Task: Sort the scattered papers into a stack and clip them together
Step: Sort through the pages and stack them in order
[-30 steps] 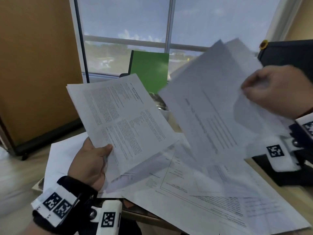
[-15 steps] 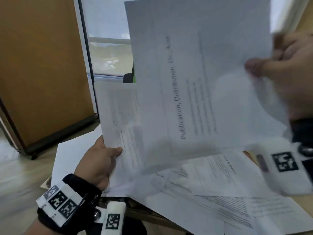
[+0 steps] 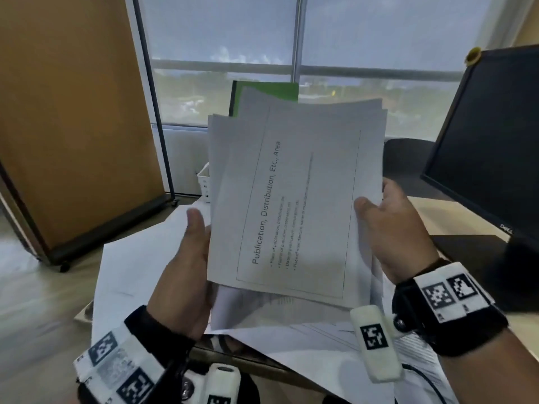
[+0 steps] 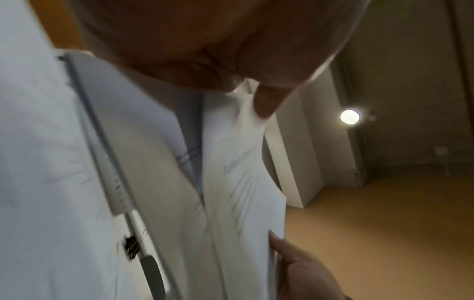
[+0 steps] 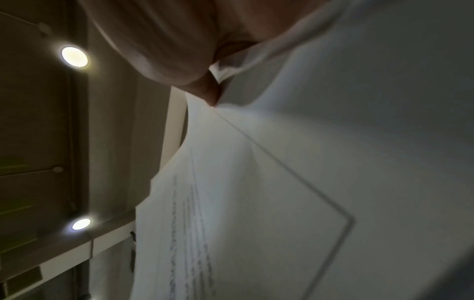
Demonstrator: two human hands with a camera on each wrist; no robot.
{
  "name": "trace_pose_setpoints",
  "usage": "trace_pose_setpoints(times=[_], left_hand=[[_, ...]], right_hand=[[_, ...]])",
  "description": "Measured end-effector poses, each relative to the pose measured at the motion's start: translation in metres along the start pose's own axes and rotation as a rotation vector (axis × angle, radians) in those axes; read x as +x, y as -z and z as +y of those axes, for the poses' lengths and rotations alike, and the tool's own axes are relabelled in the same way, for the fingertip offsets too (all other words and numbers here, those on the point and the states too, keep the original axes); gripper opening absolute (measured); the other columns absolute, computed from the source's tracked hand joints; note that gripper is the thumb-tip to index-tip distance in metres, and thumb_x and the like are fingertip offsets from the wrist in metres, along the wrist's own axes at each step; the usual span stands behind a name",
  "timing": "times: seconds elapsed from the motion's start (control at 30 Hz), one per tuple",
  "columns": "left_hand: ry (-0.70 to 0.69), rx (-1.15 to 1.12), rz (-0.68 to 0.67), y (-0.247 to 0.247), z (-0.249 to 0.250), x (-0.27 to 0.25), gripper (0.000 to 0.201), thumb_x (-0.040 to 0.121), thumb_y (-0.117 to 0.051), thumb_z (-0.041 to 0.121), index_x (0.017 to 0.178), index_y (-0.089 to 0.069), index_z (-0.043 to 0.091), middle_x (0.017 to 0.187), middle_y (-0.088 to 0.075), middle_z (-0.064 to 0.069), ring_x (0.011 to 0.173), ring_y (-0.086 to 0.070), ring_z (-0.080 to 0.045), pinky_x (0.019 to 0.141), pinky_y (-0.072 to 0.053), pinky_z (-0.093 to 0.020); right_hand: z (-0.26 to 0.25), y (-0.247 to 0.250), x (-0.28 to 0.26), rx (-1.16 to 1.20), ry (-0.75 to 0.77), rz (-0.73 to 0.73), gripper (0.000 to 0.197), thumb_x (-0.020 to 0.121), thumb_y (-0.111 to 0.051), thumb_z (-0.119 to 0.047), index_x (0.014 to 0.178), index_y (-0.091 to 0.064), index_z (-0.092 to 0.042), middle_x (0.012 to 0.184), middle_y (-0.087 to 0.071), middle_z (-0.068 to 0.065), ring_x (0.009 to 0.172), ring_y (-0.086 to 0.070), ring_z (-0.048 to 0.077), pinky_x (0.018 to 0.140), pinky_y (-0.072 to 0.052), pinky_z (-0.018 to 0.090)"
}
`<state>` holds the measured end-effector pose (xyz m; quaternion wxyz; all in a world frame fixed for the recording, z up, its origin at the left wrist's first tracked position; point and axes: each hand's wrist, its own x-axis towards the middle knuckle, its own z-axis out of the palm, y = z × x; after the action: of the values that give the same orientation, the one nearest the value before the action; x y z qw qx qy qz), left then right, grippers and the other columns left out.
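A bundle of white printed papers (image 3: 294,199) stands nearly upright above the desk; its top sheet reads "Publication, Distribution, Etc., Area". My left hand (image 3: 186,258) grips the bundle's left edge, thumb in front. My right hand (image 3: 390,228) grips the right edge, thumb on the top sheet. The sheets are uneven, with edges fanned out at the top and bottom. In the left wrist view my thumb (image 4: 264,103) pinches the papers (image 4: 243,182). Several loose sheets (image 3: 137,272) still lie spread on the desk below. A small black clip-like object (image 4: 130,246) shows in the left wrist view.
A black monitor (image 3: 490,141) stands at the right on the wooden desk (image 3: 455,217). Behind the bundle are a green folder (image 3: 268,90) and a white basket (image 3: 204,182). An orange wheeled partition (image 3: 73,112) stands at the left, by the window.
My right hand has swung its sheets over onto the sheet in my left hand. Both hands now hold them together as one bundle, lower and centred.
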<state>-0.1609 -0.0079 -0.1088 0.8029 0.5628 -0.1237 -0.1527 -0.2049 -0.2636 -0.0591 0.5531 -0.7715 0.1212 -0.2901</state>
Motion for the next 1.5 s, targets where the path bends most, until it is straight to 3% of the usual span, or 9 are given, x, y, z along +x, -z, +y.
trace_pose_setpoints(times=[0.1, 0.17, 0.3, 0.67, 0.83, 1.03, 1.2, 1.4, 1.5], left_hand=[[-0.137, 0.164, -0.018, -0.004, 0.010, 0.004, 0.029, 0.109, -0.046, 0.022, 0.132, -0.063, 0.025, 0.122, -0.077, -0.003, 0.114, -0.073, -0.028, 0.093, -0.055, -0.045], [-0.206, 0.282, 0.005, -0.001, 0.013, 0.007, 0.040, 0.099, -0.059, 0.005, 0.125, -0.064, 0.035, 0.121, -0.077, 0.004, 0.113, -0.074, -0.023, 0.093, -0.055, -0.042], [-0.181, 0.439, 0.037, 0.004, 0.010, 0.005, 0.041, 0.078, -0.066, 0.026, 0.107, -0.069, 0.054, 0.119, -0.076, 0.012, 0.114, -0.072, -0.020, 0.102, -0.054, -0.052], [-0.071, 0.313, 0.156, 0.016, -0.018, 0.001, 0.054, 0.067, -0.064, 0.015, 0.120, -0.062, 0.025, 0.110, -0.078, 0.005, 0.106, -0.073, -0.021, 0.096, -0.055, -0.044], [-0.057, 0.240, 0.193, 0.023, -0.022, 0.005, 0.055, 0.066, -0.066, 0.010, 0.121, -0.063, 0.012, 0.108, -0.080, -0.008, 0.100, -0.076, -0.030, 0.091, -0.056, -0.046], [-0.055, 0.390, 0.183, 0.024, -0.030, 0.005, 0.041, 0.099, -0.057, -0.003, 0.122, -0.065, 0.030, 0.112, -0.079, 0.008, 0.107, -0.073, -0.020, 0.095, -0.054, -0.042], [0.034, 0.390, 0.138, 0.029, -0.025, 0.011, 0.022, 0.106, -0.054, 0.011, 0.119, -0.070, 0.018, 0.111, -0.081, -0.001, 0.099, -0.078, -0.025, 0.096, -0.056, -0.048], [-0.055, 0.380, 0.294, 0.046, -0.017, 0.019, 0.018, 0.105, -0.057, 0.009, 0.108, -0.072, 0.018, 0.090, -0.081, -0.005, 0.055, -0.071, -0.010, 0.042, -0.050, -0.021], [-0.096, 0.339, 0.387, 0.078, -0.014, 0.023, 0.018, 0.102, -0.061, 0.015, 0.112, -0.075, 0.021, 0.102, -0.082, -0.003, 0.093, -0.079, -0.028, 0.087, -0.060, -0.052]], right_hand=[[-0.007, -0.001, -0.005, 0.016, 0.110, 0.048, 0.020, 0.102, -0.053, -0.019, 0.112, -0.059, -0.035, 0.109, -0.073, -0.009, 0.103, -0.070, 0.014, 0.097, -0.055, 0.048], [-0.011, -0.002, -0.006, 0.101, 0.134, 0.070, 0.021, 0.102, -0.054, -0.018, 0.106, -0.056, -0.038, 0.108, -0.073, -0.010, 0.102, -0.070, 0.012, 0.096, -0.055, 0.048], [-0.008, -0.010, -0.019, 0.112, 0.155, 0.006, 0.021, 0.099, -0.061, -0.019, 0.110, -0.048, -0.031, 0.108, -0.069, -0.010, 0.097, -0.069, 0.004, 0.094, -0.057, 0.044], [0.027, -0.034, -0.054, 0.052, 0.033, 0.003, 0.029, 0.086, -0.069, -0.006, 0.096, -0.056, -0.030, 0.086, -0.069, -0.012, 0.074, -0.064, -0.002, 0.066, -0.050, 0.017], [0.026, -0.031, -0.048, 0.301, -0.085, 0.040, 0.034, 0.066, -0.055, -0.016, 0.099, -0.062, -0.013, 0.088, -0.073, 0.007, 0.082, -0.066, 0.027, 0.073, -0.051, 0.044], [0.025, -0.042, -0.045, 0.120, -0.052, -0.018, 0.032, 0.087, -0.052, 0.001, 0.094, -0.061, -0.028, 0.078, -0.071, -0.023, 0.067, -0.064, -0.004, 0.053, -0.048, 0.013], [0.014, -0.040, -0.037, 0.024, -0.036, -0.049, 0.026, 0.088, -0.054, -0.005, 0.098, -0.061, -0.027, 0.089, -0.074, -0.008, 0.079, -0.069, 0.018, 0.072, -0.058, 0.038], [0.015, 0.005, 0.026, -0.197, -0.147, -0.252, 0.020, 0.091, -0.070, -0.029, 0.103, -0.061, -0.017, 0.099, -0.070, 0.002, 0.085, -0.070, 0.019, 0.072, -0.054, 0.038], [0.034, 0.057, 0.060, -0.623, -0.322, -0.239, 0.026, 0.092, -0.071, -0.034, 0.098, -0.066, -0.009, 0.095, -0.070, 0.007, 0.080, -0.068, 0.022, 0.065, -0.052, 0.033]])
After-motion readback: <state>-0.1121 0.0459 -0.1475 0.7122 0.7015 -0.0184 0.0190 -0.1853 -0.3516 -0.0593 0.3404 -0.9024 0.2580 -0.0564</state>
